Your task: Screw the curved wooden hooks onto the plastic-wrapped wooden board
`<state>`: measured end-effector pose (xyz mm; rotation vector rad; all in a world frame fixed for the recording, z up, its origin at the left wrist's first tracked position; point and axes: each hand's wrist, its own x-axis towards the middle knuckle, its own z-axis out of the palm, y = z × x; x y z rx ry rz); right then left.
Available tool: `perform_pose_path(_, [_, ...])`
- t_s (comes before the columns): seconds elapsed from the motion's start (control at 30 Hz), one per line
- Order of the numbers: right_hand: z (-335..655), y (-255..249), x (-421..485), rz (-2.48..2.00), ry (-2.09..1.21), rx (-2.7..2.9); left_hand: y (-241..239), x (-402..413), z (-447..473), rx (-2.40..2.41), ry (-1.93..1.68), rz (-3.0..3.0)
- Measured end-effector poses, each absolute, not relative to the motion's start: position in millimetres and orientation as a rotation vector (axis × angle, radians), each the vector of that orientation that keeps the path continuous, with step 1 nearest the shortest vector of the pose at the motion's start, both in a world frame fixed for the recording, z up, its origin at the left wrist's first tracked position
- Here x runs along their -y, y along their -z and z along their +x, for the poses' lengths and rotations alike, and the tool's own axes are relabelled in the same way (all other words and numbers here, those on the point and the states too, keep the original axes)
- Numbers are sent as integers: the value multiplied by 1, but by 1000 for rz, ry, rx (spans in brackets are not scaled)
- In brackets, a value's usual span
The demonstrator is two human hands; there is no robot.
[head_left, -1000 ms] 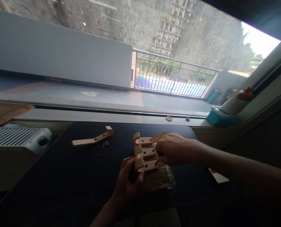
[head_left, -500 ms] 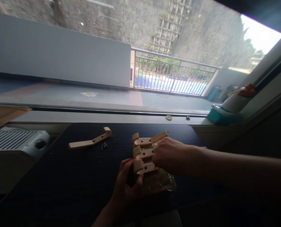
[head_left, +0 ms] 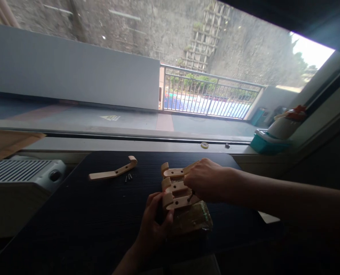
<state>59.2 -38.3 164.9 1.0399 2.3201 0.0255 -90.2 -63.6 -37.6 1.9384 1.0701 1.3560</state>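
Three pale wooden hooks lie side by side on a plastic-wrapped brownish block: a far hook, a middle hook and a near hook. My left hand grips the curved end of the near hook between thumb and fingers. Above the hooks' straight ends, my right hand is closed in a fist. A thin dark shaft, apparently a screwdriver, juts from it down to a hole in the near hook; its handle is hidden. Left of these lie a loose wooden hook and several screws.
The dark table stands against a windowsill holding a roll of tape, a small dark item and a teal box. A white heater is at left. A pale flat piece lies under my right forearm.
My right fist has lifted and shifted slightly, so the dark shaft at the near hook's hole now shows. My left hand keeps its grip. The camera view has moved a little.
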Motion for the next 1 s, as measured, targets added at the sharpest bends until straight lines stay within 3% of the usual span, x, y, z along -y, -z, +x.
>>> perform_pose_path(0.23, [71, -158, 41, 825, -37, -2569, 38, 63, -91, -1063, -1359, 1964])
perform_pose_path(0.63, [81, -154, 36, 1448, 161, -2302, 36, 64, -90, -1074, -1358, 1947])
perform_pose_path(1.0, [70, -167, 49, 861, -40, -2530, 38, 64, -91, -1077, -1348, 1949])
